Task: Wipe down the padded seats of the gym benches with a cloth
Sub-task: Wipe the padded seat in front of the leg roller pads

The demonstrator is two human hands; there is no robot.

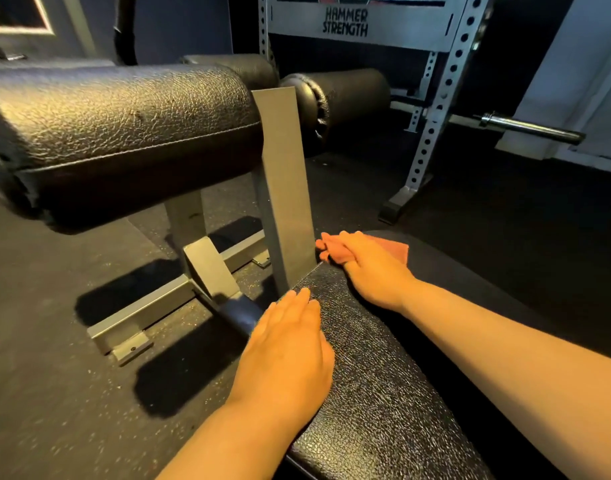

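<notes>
A black padded bench seat with a pebbled surface runs from the lower right toward the middle. My left hand lies flat on its left edge, fingers straight. My right hand presses a pinkish-red cloth onto the far end of the seat, beside a grey upright steel post. The fingers lie over the cloth and most of it is hidden under the hand.
A large black padded roller stands at the upper left, with two smaller rollers behind the post. The grey steel base frame lies on the dark rubber floor. A perforated rack upright and a barbell end stand at the right.
</notes>
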